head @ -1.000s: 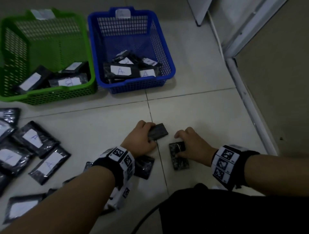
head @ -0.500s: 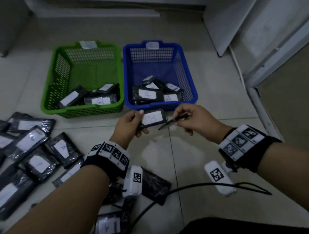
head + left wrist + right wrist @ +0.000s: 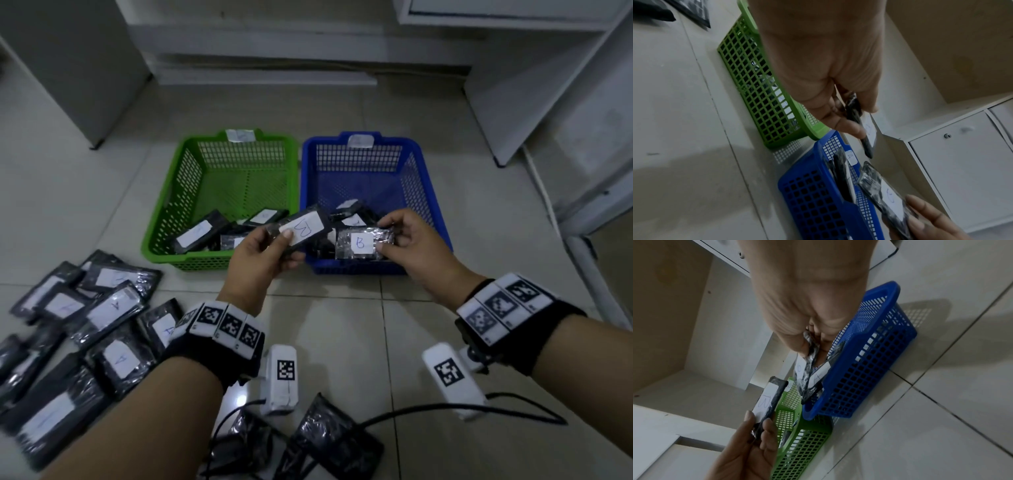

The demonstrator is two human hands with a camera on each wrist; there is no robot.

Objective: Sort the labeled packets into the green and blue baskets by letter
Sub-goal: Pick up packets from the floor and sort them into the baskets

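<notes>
My left hand pinches a black packet with a white label marked B, held up in front of the gap between the two baskets. My right hand holds a second black packet, also marked B, above the near edge of the blue basket. The green basket stands to its left and holds several packets. The blue basket holds several packets, some labeled A. The left wrist view shows the first packet edge-on between thumb and fingers; the right wrist view shows the second packet.
A heap of labeled black packets lies on the tiled floor at the left. More packets and a black cable lie near my knees. White cabinets stand behind and to the right of the baskets.
Both hands lifted a packet each from the floor and raised them toward the baskets. The right hand's packet has turned label-up, and the head view tilted up.
</notes>
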